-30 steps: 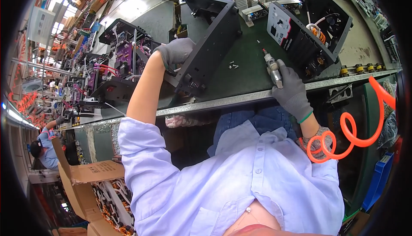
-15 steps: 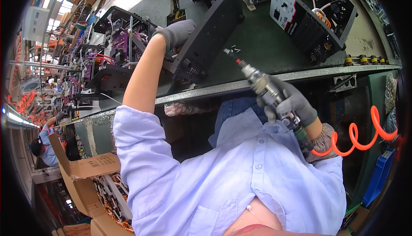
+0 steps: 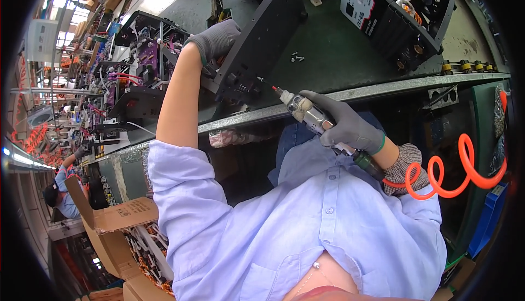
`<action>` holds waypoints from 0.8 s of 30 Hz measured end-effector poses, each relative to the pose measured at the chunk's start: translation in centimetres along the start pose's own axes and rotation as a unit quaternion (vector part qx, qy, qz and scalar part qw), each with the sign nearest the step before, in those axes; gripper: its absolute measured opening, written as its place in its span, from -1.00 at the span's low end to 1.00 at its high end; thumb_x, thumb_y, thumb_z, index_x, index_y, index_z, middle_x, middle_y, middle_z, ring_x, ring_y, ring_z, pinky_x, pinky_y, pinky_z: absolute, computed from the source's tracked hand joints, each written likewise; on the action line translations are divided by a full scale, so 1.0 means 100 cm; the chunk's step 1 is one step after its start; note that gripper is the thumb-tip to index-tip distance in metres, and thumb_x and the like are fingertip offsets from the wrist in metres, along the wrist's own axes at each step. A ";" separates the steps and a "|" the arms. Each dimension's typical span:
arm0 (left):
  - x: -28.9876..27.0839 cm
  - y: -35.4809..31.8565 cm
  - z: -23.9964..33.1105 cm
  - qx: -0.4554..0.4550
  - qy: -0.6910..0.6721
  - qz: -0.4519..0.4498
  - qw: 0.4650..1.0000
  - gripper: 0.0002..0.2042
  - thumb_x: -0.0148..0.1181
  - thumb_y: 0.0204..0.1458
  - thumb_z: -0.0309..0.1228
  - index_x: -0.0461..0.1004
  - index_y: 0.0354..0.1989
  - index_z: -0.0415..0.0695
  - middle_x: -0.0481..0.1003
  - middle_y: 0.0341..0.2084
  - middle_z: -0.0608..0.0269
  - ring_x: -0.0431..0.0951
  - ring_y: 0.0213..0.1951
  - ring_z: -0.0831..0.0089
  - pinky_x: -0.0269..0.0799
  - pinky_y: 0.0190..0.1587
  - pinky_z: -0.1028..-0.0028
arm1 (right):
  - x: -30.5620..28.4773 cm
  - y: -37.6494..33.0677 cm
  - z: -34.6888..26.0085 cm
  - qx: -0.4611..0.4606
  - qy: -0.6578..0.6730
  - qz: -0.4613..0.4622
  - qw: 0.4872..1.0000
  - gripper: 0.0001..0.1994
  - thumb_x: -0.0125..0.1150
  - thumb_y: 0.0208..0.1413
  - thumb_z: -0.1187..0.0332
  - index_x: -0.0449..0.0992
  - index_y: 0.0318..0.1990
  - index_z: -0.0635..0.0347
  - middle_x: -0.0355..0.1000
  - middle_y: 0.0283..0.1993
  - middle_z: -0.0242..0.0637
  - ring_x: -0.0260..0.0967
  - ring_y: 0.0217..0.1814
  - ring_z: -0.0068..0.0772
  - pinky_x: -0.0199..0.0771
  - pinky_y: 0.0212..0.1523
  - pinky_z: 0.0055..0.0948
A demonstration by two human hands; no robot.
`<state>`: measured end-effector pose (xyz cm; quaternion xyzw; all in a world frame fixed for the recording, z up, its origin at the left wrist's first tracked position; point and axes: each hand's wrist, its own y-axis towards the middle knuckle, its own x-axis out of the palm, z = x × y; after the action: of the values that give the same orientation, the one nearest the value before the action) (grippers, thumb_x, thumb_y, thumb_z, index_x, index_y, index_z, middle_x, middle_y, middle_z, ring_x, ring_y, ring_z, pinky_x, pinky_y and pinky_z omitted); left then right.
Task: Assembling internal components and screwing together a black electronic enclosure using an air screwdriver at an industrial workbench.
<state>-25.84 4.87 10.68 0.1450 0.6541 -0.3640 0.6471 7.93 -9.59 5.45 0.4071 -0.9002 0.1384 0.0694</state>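
Observation:
My left hand (image 3: 217,39), in a grey glove, is closed at the near left side of a black metal housing (image 3: 260,38) that stands tilted on the bench; its fingertips are hidden. In my right hand (image 3: 353,125), also gloved, is an air screwdriver (image 3: 309,114) with a silver body and a red collar near the bit. The bit points up and left at the small fittings (image 3: 249,86) on the housing's near end, with its tip close to them. Whether the tip touches, I cannot tell. Several loose screws (image 3: 296,57) lie on the green bench top right of the housing.
A second black housing (image 3: 394,27) with a white front panel stands at the right. Open units with purple circuit boards (image 3: 147,55) crowd the left. A metal rail (image 3: 350,94) edges the bench. An orange coiled hose (image 3: 437,178) trails right. At lower left sits an open cardboard box (image 3: 123,216).
The air screwdriver in my right hand has swung left, from over the loose screws to the near end of the housing. My left hand stays at the housing.

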 end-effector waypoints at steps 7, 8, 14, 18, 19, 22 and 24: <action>-0.004 -0.001 0.008 0.014 0.014 0.016 1.000 -0.88 0.13 -0.06 -0.50 0.57 -0.58 -0.16 0.49 -0.58 -0.05 0.56 -0.47 0.10 0.47 -0.43 0.38 | -0.001 0.012 0.001 0.055 0.003 -0.020 0.998 -0.05 0.14 -0.41 0.49 0.10 0.39 0.33 0.33 0.10 -0.21 0.32 0.00 -0.49 0.37 0.00 -0.58; -0.004 0.000 0.009 0.015 0.014 0.017 1.000 -0.88 0.13 -0.06 -0.50 0.57 -0.58 -0.16 0.49 -0.58 -0.05 0.56 -0.47 0.10 0.47 -0.43 0.38 | 0.000 0.014 0.003 0.054 0.002 -0.019 0.998 -0.05 0.14 -0.41 0.49 0.10 0.39 0.33 0.33 0.10 -0.21 0.32 0.00 -0.49 0.37 0.00 -0.58; -0.007 0.004 0.009 -0.113 -0.047 -0.038 0.992 -0.84 0.12 -0.03 -0.43 0.58 -0.54 -0.19 0.51 -0.56 -0.07 0.56 -0.47 0.09 0.47 -0.41 0.33 | 0.008 0.022 0.013 0.005 -0.005 -0.009 1.000 -0.05 0.15 -0.37 0.54 0.07 0.41 0.32 0.33 0.12 -0.19 0.32 0.06 -0.39 0.37 0.05 -0.51; -0.009 0.004 0.019 -0.121 -0.006 -0.051 0.991 -0.82 0.11 0.02 -0.39 0.61 -0.44 -0.20 0.56 -0.46 -0.04 0.58 -0.41 0.12 0.50 -0.31 0.37 | 0.006 0.022 0.010 0.015 0.032 -0.021 0.999 -0.04 0.15 -0.35 0.54 0.04 0.42 0.30 0.35 0.03 -0.17 0.37 -0.14 -0.48 0.46 -0.14 -0.53; -0.011 0.003 0.024 -0.186 -0.043 -0.038 0.981 -0.81 0.12 0.06 -0.38 0.63 -0.37 -0.21 0.59 -0.42 -0.01 0.60 -0.37 0.17 0.51 -0.26 0.41 | 0.005 0.021 0.008 0.052 0.084 -0.034 0.995 -0.04 0.16 -0.34 0.53 0.04 0.42 0.29 0.36 -0.02 -0.17 0.39 -0.23 -0.51 0.49 -0.23 -0.54; -0.019 -0.003 0.045 -0.239 -0.256 0.264 0.899 -0.77 0.16 0.14 -0.31 0.65 -0.19 -0.16 0.64 -0.31 0.15 0.62 -0.27 0.36 0.49 -0.14 0.51 | 0.003 0.012 0.002 0.067 0.148 -0.056 0.985 -0.05 0.17 -0.32 0.50 0.03 0.42 0.26 0.34 -0.12 -0.19 0.38 -0.39 -0.57 0.51 -0.41 -0.57; -0.037 -0.013 0.056 -0.217 -0.339 0.405 0.821 -0.72 0.22 0.16 -0.25 0.62 -0.06 -0.15 0.64 -0.26 0.26 0.58 -0.20 0.53 0.46 -0.09 0.57 | 0.002 0.002 0.000 0.058 0.178 -0.035 0.982 -0.05 0.19 -0.30 0.48 0.02 0.42 0.26 0.35 -0.14 -0.20 0.39 -0.41 -0.57 0.51 -0.43 -0.57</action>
<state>-22.10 1.33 15.18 0.1201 0.3375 0.0567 0.9319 7.64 -9.62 5.42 0.4103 -0.8493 0.2581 0.2091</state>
